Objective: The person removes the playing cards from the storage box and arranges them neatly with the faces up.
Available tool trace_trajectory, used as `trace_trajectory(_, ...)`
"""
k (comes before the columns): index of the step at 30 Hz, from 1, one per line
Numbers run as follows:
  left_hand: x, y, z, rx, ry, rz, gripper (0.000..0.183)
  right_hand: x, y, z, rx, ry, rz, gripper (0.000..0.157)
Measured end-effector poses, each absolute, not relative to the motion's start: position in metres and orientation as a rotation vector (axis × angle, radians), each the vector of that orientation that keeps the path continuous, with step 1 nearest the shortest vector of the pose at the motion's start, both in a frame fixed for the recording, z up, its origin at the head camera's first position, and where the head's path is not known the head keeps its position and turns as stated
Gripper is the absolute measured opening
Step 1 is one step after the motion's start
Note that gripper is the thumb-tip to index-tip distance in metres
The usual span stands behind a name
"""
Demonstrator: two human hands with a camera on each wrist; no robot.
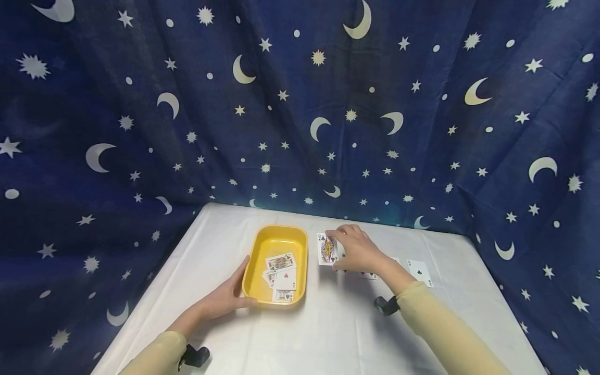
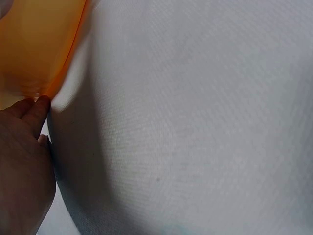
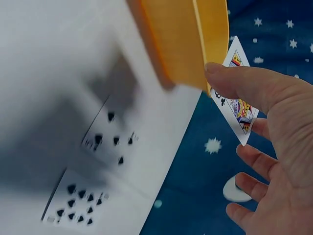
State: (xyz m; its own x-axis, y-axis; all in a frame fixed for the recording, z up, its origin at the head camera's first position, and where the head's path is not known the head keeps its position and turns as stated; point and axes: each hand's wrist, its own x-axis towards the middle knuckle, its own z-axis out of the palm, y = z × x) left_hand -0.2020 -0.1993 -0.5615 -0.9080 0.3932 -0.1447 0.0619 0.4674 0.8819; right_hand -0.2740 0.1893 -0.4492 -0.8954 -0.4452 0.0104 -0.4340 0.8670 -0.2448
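My right hand (image 1: pixel 358 250) pinches a queen of clubs (image 1: pixel 327 249) between thumb and fingers, just right of the yellow tray (image 1: pixel 253 250). In the right wrist view the card (image 3: pixel 239 105) stands tilted behind the thumb, above the table. My left hand (image 1: pixel 227 296) lies along the tray's left side, fingers against the wall and thumb at the near left corner. Its fingertips touch the orange-looking rim in the left wrist view. Inside the tray lie several loose cards, among them a face card (image 1: pixel 281 262) and a heart card (image 1: pixel 285 281).
Spade cards (image 3: pixel 80 203) lie face up on the white-covered table (image 1: pixel 323 338), partly hidden by the right hand in the head view. A club card (image 1: pixel 420 273) lies farther right. A dark blue curtain (image 1: pixel 290 104) with moons and stars hangs behind the table.
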Motion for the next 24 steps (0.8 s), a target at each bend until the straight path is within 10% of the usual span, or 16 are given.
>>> trace_trajectory(24,-0.202,-0.198,-0.561,0.404,2.387,1.423,0.122,-0.27,0.333,-0.47,-0.49,2.983,-0.438,0.092)
